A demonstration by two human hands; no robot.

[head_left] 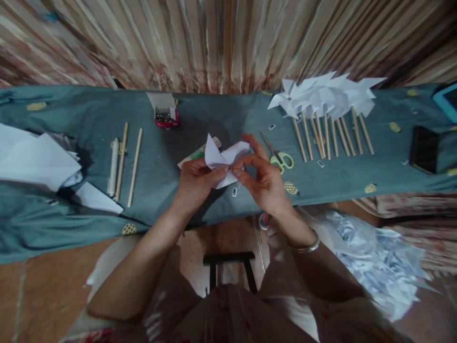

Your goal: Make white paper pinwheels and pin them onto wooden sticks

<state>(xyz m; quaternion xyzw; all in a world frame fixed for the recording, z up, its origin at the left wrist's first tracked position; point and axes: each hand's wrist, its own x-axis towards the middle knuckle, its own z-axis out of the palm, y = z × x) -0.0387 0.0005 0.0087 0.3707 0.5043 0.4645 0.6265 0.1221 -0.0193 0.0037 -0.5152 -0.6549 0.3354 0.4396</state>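
Observation:
Near the middle of the cloth-covered table, a white paper pinwheel (227, 155) with folded, pointed blades is between my hands. My left hand (197, 183) pinches it from the left, thumb at its centre. My right hand (263, 180) is closed at the centre from the right, with thumb and fingertips around a tiny piece that looks metallic. A flat card with a green patch (196, 153) lies partly hidden beneath the paper. Just right of my right hand rest scissors with green handles (282, 161).
Finished paper pinwheels on sticks (324, 97) lie at the back right, near a dark phone (424, 149). A red box of small metal pieces (166, 117) stands back left. Further left are loose sticks (134, 166), a white pen-like tool (113, 166) and stacked paper (34, 157).

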